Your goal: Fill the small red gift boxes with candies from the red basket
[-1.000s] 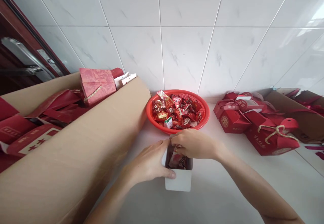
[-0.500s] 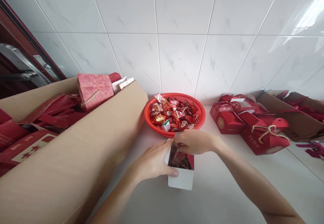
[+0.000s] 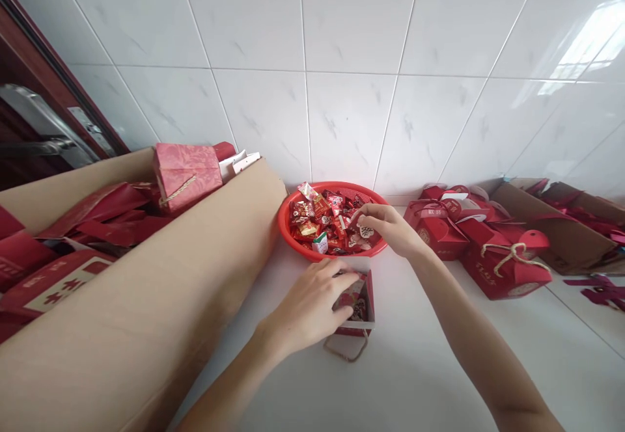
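A small red gift box point(image 3: 372, 298) with a white lining stands open on the white surface, wrapped candies inside it. Its rope handle point(image 3: 349, 358) lies at the near side. My left hand point(image 3: 312, 302) rests over the box's left side, fingers and thumb spread across the opening. Behind it is a red plastic basket point(image 3: 293, 244) heaped with wrapped candies point(image 3: 322, 207). Over the basket's right part, my right hand point(image 3: 390, 227) pinches at a pale wrapped candy point(image 3: 365, 231) with dark marks; its fingertips are partly hard to make out.
On the left a long cardboard box point(image 3: 209, 263) holds red gift boxes and bags point(image 3: 188, 175). To the right stand several closed red gift boxes point(image 3: 502, 259), one tied with rope. Farther right are another cardboard box point(image 3: 541, 230) and purple ribbon point(image 3: 603, 291). A tiled wall point(image 3: 346, 120) runs behind.
My right hand has moved from the small box up to the candies in the basket. The small box's near white flap no longer shows; its rope handle does. My left hand's fingers have spread over the opening.
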